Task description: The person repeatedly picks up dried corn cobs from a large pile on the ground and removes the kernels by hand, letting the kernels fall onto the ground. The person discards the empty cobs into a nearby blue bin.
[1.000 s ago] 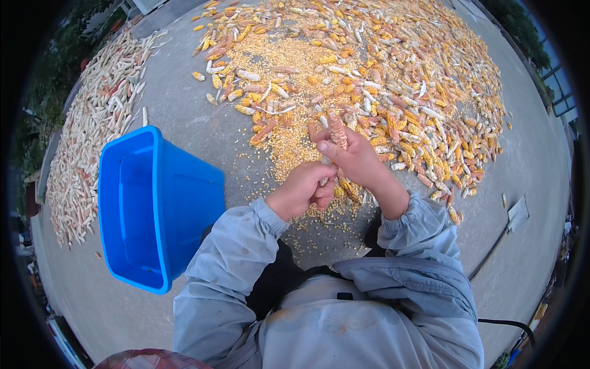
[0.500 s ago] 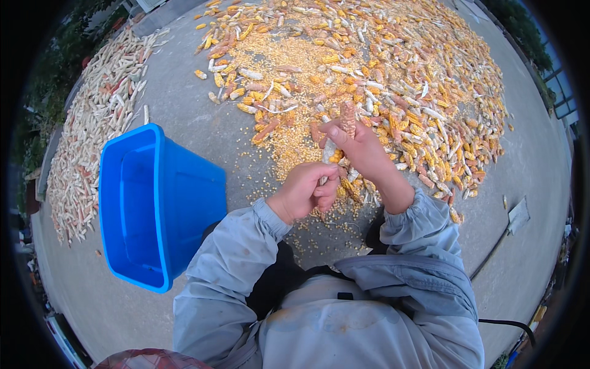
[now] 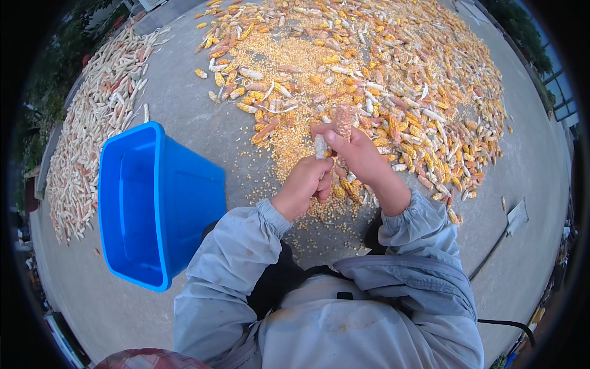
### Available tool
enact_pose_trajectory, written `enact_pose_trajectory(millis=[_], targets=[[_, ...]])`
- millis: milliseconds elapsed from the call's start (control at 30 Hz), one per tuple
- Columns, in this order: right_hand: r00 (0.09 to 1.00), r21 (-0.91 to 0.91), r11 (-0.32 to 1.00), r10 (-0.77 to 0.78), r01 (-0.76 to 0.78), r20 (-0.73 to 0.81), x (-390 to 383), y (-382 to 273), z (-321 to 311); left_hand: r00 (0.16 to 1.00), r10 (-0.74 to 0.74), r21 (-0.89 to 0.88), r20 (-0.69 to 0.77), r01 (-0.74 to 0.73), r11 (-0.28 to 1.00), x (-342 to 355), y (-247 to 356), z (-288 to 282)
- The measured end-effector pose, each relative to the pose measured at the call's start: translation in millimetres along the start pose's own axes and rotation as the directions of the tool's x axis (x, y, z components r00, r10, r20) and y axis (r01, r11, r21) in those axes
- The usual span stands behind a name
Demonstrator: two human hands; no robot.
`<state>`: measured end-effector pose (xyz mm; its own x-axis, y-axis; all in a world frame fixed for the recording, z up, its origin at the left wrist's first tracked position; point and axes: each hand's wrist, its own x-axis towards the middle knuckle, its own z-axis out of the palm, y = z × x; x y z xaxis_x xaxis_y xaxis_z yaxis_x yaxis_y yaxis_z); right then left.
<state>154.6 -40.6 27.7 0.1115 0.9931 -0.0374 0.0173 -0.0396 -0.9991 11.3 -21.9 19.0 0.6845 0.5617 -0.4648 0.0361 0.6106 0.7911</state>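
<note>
My left hand is closed around the lower part of a pale corn ear, whose whitish upper end sticks up above the fist. Close beside it on the right, my right hand grips a reddish, bare corn cob that stands nearly upright between thumb and fingers. The two hands meet, and the right thumb reaches toward the pale ear. How many kernels are left on that ear is hidden by the fingers. Beneath both hands lie loose yellow kernels and corn ears.
A large blue plastic tub lies tipped at my left, its mouth facing left. Farther left is a heap of bare cobs. Ahead spreads a wide pile of corn ears. A long-handled flat tool rests on the concrete at right.
The pale ear has turned more upright and shifted slightly left in my left hand. My right hand with the reddish cob has also moved a little left.
</note>
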Motion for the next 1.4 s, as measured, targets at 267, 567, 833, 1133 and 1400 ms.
enact_pose_trajectory(millis=[267, 567, 833, 1133, 1400], targets=[[1.000, -0.394, 0.919, 0.001, -0.007, -0.016, -4.7, 5.9, 5.4, 0.988, -0.026, 0.145, 0.153, 0.003, 0.989, -5.5, -5.5, 2.9], [1.000, 0.059, 0.998, 0.005, -0.005, 0.001, 0.4, -7.3, -14.3, 0.906, -0.164, -0.306, 0.390, 0.296, 0.905, -1.5, 7.4, -12.5], [0.930, -0.226, 0.902, -0.349, 0.367, 0.115, -8.0, -2.5, -6.7, 0.942, -0.092, -0.375, 0.323, 0.217, 0.901, -3.2, 7.8, -5.7], [0.988, -0.501, 0.865, -0.107, 0.037, -0.113, -6.2, -12.1, 6.4, 0.935, -0.078, -0.439, 0.345, 0.234, 0.868, -5.8, -2.7, 4.6], [0.989, -0.001, 0.991, -0.131, 0.131, 0.074, -7.5, -18.0, -1.9, 0.897, 0.022, -0.623, 0.442, 0.289, 0.727, -2.7, 6.1, -12.0]])
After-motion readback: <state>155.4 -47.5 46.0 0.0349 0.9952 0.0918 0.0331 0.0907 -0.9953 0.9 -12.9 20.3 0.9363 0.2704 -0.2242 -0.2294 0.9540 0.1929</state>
